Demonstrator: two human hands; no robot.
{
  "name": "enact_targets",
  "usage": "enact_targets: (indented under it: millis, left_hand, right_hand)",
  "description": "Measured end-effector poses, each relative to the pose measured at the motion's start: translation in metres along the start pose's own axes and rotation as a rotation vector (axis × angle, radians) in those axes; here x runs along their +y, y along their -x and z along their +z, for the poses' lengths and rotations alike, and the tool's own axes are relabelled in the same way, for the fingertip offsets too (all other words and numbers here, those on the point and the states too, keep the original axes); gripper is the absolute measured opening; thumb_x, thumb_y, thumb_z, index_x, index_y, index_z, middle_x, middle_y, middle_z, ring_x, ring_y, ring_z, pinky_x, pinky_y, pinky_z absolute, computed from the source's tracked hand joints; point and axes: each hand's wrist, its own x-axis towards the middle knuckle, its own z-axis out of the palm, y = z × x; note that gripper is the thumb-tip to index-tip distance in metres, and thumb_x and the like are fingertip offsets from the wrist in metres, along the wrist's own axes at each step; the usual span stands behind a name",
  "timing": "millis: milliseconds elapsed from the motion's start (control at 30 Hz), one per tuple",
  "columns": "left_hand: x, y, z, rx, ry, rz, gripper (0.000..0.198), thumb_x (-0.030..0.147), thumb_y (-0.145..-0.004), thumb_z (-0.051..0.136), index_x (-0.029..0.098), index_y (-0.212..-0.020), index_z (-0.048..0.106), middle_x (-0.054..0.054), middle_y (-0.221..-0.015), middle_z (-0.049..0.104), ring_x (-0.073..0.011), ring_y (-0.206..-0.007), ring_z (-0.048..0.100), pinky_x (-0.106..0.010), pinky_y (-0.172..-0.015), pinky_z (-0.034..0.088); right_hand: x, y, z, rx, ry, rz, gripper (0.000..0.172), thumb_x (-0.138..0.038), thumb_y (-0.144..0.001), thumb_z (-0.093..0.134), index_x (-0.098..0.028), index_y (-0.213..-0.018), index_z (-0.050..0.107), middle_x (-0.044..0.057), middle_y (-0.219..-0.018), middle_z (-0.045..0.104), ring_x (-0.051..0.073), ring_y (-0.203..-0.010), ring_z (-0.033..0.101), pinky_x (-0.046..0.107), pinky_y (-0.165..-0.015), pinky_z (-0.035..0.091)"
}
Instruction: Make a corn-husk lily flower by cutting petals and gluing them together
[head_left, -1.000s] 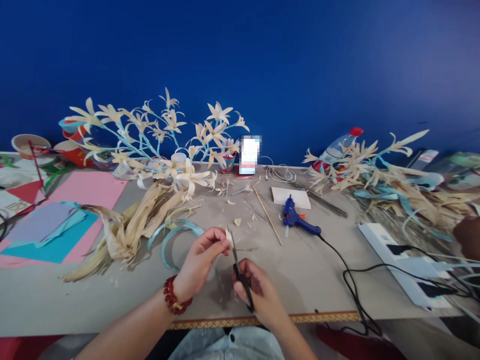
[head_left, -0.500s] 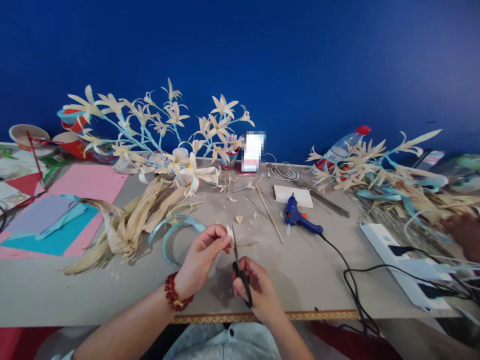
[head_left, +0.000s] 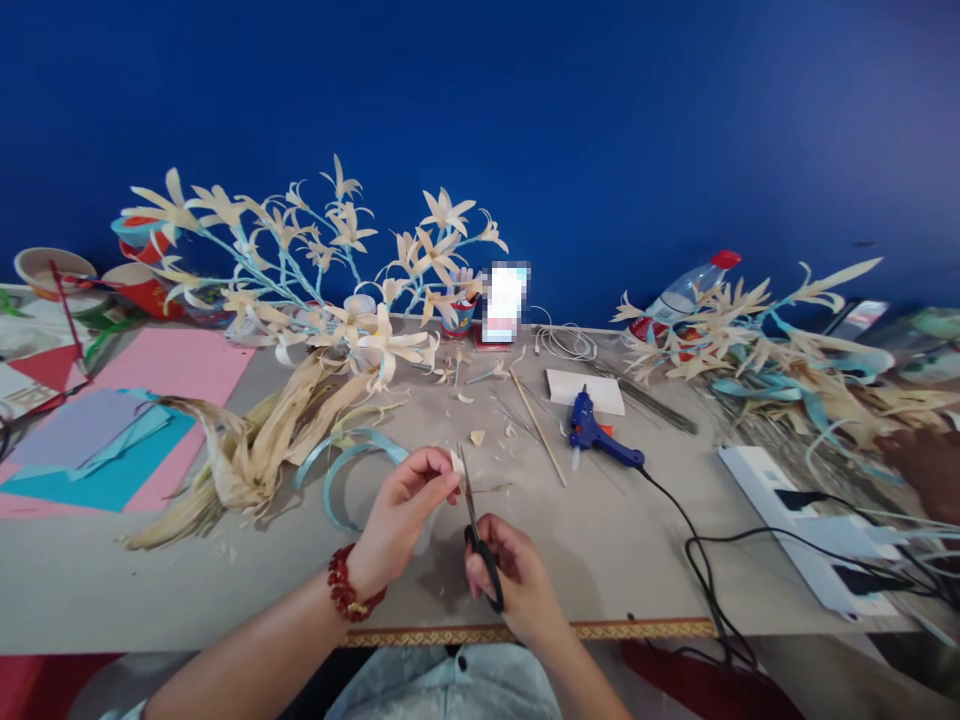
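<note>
Between the thumb and fingers of my left hand (head_left: 420,495) is a small pale piece of corn husk (head_left: 457,463), mostly covered by the fingertips. My right hand (head_left: 514,570) grips black-handled scissors (head_left: 486,565), blades pointing up and away from me. Those blades lie right against the husk piece; whether they are cutting into it I cannot tell. Just beyond my left hand, a light blue strip (head_left: 337,480) curls on the table. Small husk scraps (head_left: 477,438) are scattered past the scissors' tips.
Dried corn husks (head_left: 251,450) lie at the left beside coloured paper (head_left: 82,450). Flowers on blue stems (head_left: 345,320) stand behind. A blue glue gun (head_left: 600,435) trails its cord toward a power strip (head_left: 795,540). Another person's hand (head_left: 922,465) rests at the far right.
Both hands keep nearly the same place and grip. The husk piece shows slightly less above my left fingertips.
</note>
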Motion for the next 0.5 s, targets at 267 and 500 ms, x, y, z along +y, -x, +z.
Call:
enact_targets:
  millis: [267,500]
  left_hand:
    - [0.0019,-0.0027,0.0007,-0.008,-0.023,0.030,0.009,0.022,-0.082,0.066,0.018,-0.079,0.059,0.002,-0.077,0.054,-0.0098,-0.070,0.051,-0.022,-0.069,0.041]
    - [0.0029,-0.0018,-0.0015,-0.034,-0.052,0.053,0.009,0.022,-0.083,0.065,0.018,-0.079,0.058,0.001,-0.074,0.054,-0.0104,-0.069,0.049,-0.023,-0.068,0.040]
  right_hand:
    - [0.0022,0.0012,-0.0017,-0.016,-0.014,0.015,0.057,-0.068,-0.063,0.072,-0.020,-0.067,0.041,-0.007,-0.053,0.046,0.006,-0.044,0.039,0.019,-0.044,0.030]
    - [0.0006,0.0025,-0.0050,-0.018,0.011,0.018,0.054,-0.066,-0.067,0.070,-0.021,-0.066,0.040,-0.008,-0.051,0.043,0.005,-0.043,0.036,0.019,-0.043,0.028]
